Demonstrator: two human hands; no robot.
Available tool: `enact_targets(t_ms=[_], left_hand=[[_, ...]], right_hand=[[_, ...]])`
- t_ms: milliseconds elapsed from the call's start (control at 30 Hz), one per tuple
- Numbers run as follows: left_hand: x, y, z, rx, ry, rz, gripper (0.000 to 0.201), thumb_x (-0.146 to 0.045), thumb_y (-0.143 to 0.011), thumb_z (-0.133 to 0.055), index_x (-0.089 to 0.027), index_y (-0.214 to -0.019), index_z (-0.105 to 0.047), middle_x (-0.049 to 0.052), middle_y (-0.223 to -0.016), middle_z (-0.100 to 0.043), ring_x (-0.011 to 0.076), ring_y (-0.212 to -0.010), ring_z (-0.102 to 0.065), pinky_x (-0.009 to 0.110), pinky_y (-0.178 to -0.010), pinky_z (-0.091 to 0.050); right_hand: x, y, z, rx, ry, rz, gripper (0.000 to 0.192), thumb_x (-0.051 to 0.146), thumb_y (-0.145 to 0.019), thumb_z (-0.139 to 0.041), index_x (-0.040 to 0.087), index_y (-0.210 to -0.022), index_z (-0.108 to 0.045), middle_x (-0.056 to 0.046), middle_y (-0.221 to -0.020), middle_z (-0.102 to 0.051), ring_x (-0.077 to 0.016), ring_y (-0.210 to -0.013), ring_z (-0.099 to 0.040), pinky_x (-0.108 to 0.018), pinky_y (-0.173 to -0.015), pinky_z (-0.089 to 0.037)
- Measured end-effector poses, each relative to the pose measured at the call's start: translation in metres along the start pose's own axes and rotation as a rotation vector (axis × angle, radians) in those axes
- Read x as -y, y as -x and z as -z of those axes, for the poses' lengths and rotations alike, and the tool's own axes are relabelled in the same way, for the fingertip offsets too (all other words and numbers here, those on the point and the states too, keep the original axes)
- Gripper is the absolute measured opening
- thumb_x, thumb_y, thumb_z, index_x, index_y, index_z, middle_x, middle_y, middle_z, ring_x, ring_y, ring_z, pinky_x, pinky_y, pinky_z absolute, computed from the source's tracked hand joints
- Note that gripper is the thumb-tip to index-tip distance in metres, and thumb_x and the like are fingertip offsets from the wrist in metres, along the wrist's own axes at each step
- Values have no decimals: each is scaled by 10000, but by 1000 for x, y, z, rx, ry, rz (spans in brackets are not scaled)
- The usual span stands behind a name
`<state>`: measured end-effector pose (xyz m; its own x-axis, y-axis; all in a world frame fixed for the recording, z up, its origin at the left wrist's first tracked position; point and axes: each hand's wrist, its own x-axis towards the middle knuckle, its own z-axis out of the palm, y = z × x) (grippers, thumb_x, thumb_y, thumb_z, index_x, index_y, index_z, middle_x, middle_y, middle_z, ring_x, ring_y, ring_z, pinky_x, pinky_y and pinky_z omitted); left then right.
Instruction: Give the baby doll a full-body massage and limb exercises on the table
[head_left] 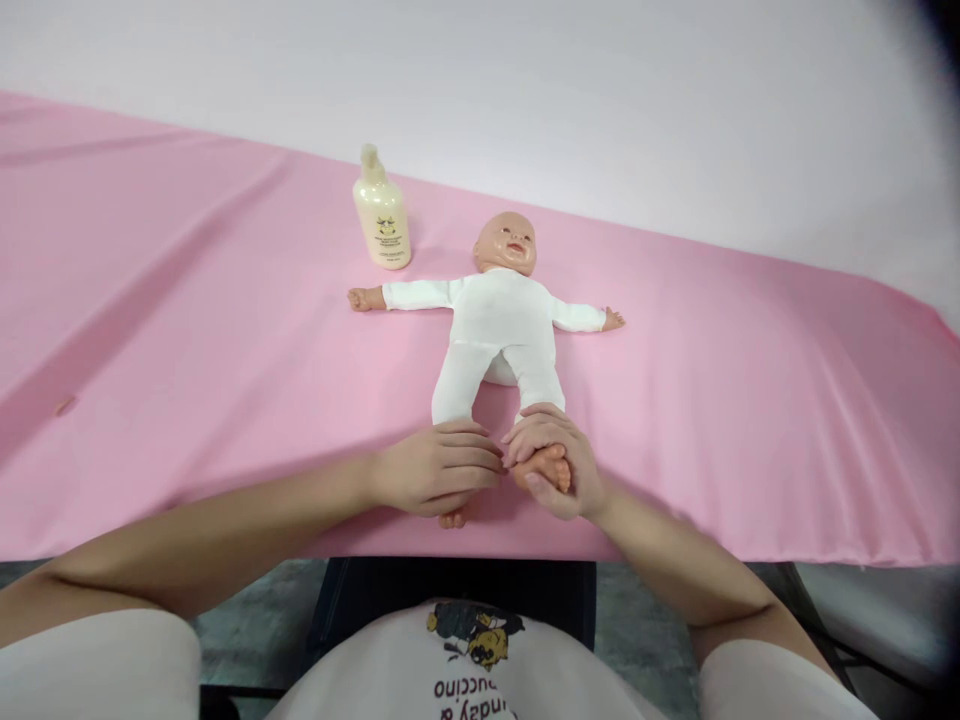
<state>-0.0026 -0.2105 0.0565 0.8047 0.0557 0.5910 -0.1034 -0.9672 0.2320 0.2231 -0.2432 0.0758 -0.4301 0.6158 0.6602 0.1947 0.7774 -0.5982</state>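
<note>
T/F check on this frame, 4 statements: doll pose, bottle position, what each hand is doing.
1. The baby doll lies face up on the pink cloth. True.
2. The pump bottle lies on its side. False: it stands upright near the doll's arm.
3. The right hand wraps one doll foot. True.
4. The left hand holds the bottle. False: it covers the doll's other foot.

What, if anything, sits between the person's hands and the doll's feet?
Nothing visible. The left hand covers one foot of the doll and the right hand wraps the other. The lotion bottle stands well away, near the doll's arm.
</note>
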Motion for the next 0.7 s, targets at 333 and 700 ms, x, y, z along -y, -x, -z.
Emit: enact_targets(t_ms=[333,700], left_hand=[[2,3,-3,1,-25,-19,304,-209,-967,-423,-128,-1201,-600,161,-1161,-722,222,-1149,-660,421,-1076,-497],[0,2,-7,65,9,-12,360,-277,-996,-392,-162,-1250,-619,143,-1140,-730,216,-1114,-670,407,-1041,-515]], right_hand=[[-10,6,-2,50,-82,-47,531,526,-999,-165,237,-794,-561,-31,-723,-682,-206,-736,-650,-464,-917,-471],[-7,5,-1,35,-166,-182,508,377,-1047,-230,226,-846,-672,-38,-819,-737,-181,-788,-674,-442,-959,-480]])
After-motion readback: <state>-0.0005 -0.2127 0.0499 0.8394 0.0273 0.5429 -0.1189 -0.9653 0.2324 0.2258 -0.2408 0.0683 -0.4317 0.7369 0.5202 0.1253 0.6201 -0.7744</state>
